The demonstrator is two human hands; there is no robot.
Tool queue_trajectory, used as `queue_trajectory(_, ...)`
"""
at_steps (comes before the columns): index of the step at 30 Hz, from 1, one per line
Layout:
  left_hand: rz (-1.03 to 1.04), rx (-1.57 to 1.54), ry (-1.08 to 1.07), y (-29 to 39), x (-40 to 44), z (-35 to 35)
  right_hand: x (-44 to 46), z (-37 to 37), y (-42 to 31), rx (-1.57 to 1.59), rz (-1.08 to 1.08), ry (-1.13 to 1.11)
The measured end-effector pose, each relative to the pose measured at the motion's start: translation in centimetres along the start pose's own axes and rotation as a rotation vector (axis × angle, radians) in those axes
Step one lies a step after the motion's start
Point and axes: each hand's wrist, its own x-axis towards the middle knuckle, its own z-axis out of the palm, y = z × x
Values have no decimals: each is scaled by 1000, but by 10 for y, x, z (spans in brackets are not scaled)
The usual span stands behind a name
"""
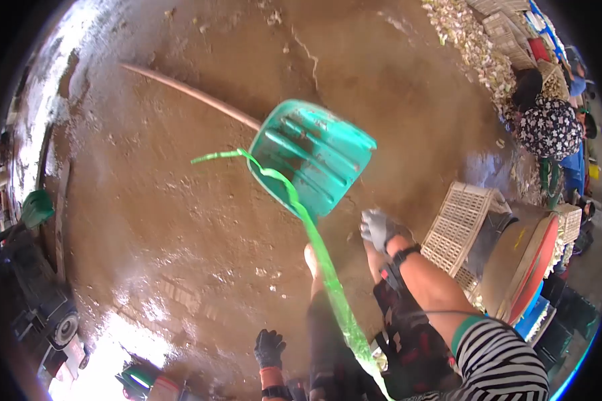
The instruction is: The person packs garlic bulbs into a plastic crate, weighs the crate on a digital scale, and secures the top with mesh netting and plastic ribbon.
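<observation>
A green shovel (314, 157) with a long wooden handle lies on the wet brown floor ahead of me. A bright green strip (324, 267) runs from my body up across the shovel blade, its thin end past the blade's left edge. My right hand (378, 229), in a grey glove, is just below and right of the blade, near my knee, its fingers curled; what they hold, if anything, is hidden. My left hand (269, 347), in a dark glove, is low in the view, left of my legs, with its fingers apart and nothing in them.
A plastic crate (456, 224) and a large round tub (515, 267) stand at the right. Beyond them, a person in a flowered top (550, 127) is beside scattered pale scraps (471, 47). At the left are a wheeled machine (63, 327) and another green shovel (37, 208).
</observation>
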Motion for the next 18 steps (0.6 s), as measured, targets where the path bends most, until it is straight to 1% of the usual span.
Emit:
queue_trajectory(2, -68, -44, 12, -9, -5, -4, 11, 24, -18, -179, 26, 17)
queue_trajectory(4, -131, -123, 7, -22, 19, -12, 35, 45, -18, -228, -4, 185)
queue_trajectory(5, -156, -171, 12, -30, 33, -14, 46, 49, -21, -330, 24, 210)
queue_trajectory(6, -120, -190, 91, -38, 49, -9, 58, 56, -27, -436, 50, 225)
queue_trajectory(7, -83, -207, 174, -42, 64, 4, 75, 61, -24, -412, 66, 210)
queue_trajectory(8, -5, -140, 176, -23, 60, 38, 92, 65, -20, -388, 82, 196)
queue_trajectory(9, 173, -4, 51, -19, 60, 55, 107, 67, -13, -228, 89, 169)
queue_trajectory(10, 119, -53, 63, -13, 59, 80, 120, 65, -10, -63, 89, 150)
queue_trajectory(12, 14, -150, 83, -6, 56, 128, 134, 53, -10, -497, -159, 165)
queue_trajectory(14, -70, -113, 44, -26, 61, 142, 141, 37, -27, -539, -215, 85)
queue_trajectory(15, 0, 39, -26, -25, 51, 150, 138, 31, -50, -357, -142, 20)
queue_trajectory(17, 160, 389, -59, -22, 40, 160, 141, 11, -99, -72, -125, 28)
queue_trajectory(18, 32, 165, -31, -32, 44, 149, 149, -5, -131, -97, -227, -68)
